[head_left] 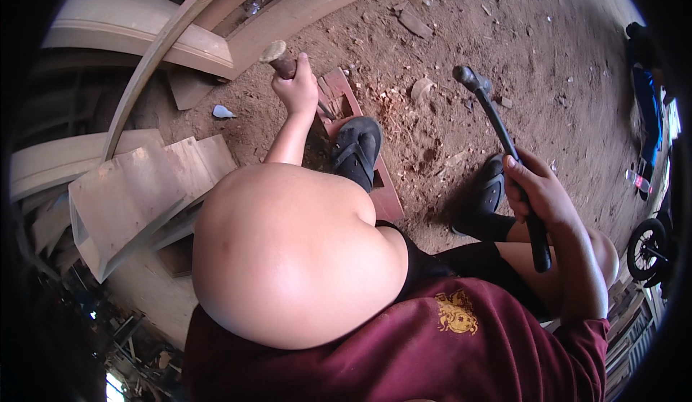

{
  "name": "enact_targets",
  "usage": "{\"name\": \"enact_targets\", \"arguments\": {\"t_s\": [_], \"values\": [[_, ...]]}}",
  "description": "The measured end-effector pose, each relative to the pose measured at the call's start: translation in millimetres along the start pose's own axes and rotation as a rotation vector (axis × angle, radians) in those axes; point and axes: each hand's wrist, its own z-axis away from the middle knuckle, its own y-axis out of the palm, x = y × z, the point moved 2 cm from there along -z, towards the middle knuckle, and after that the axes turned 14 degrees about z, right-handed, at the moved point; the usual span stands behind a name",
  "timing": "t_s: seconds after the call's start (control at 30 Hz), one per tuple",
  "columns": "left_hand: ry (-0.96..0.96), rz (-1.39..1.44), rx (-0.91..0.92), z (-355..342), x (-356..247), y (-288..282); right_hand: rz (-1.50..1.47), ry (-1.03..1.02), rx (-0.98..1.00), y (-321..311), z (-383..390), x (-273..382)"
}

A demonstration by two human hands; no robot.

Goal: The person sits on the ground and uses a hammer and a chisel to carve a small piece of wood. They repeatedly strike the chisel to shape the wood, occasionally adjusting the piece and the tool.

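My left hand (298, 92) is wrapped round the wooden handle of a chisel (282, 63), whose flared butt end sticks up above the fist. The chisel's blade slants down to a reddish wooden board (390, 199) on the ground, at a recess cut into it. My left foot, in a dark sock and a black flip-flop (358, 145), presses on that board. In my right hand (537, 186) is a hammer (496, 119), gripped by its dark handle, its head raised up and away from the chisel.
Wood chips (393, 110) lie on the dirt ground beside the board. Curved wooden frames (137, 24) and a pale wooden piece (130, 197) are stacked at left. My other flip-flop (491, 179) stands at right. Farther right are a plastic bottle (638, 181) and a wheel (646, 252).
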Motion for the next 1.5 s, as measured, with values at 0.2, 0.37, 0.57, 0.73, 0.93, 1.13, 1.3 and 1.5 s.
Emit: {"name": "enact_targets", "arguments": {"t_s": [0.2, 0.37, 0.57, 0.73, 0.93, 1.13, 1.3, 1.5], "values": [[0.22, 0.169, 0.032, -5, -7, -6, 0.072, 0.001, -0.022, -1, 2, 1], [0.141, -0.14, 0.046, 9, 3, -2, 0.04, -0.027, 0.03, -1, 1, 0], [0.288, 0.147, 0.094, 7, -10, 4, 0.033, -0.001, 0.003, -1, -1, 0], [0.152, -0.22, 0.045, 14, -2, 0, 0.042, -0.015, 0.026, -1, -1, -2], [0.412, -0.142, 0.115, 14, 1, 3, 0.033, 0.017, -0.008, -1, 0, -2], [0.442, -0.318, 0.23, 24, -5, 20, 0.014, -0.004, 0.025, -1, 0, -3], [0.497, -0.269, 0.191, 22, -9, 19, 0.036, 0.0, 0.004, -2, -1, -3], [0.415, -0.358, 0.236, 21, 6, 9, 0.001, -0.003, 0.026, -1, 1, -3]]}}
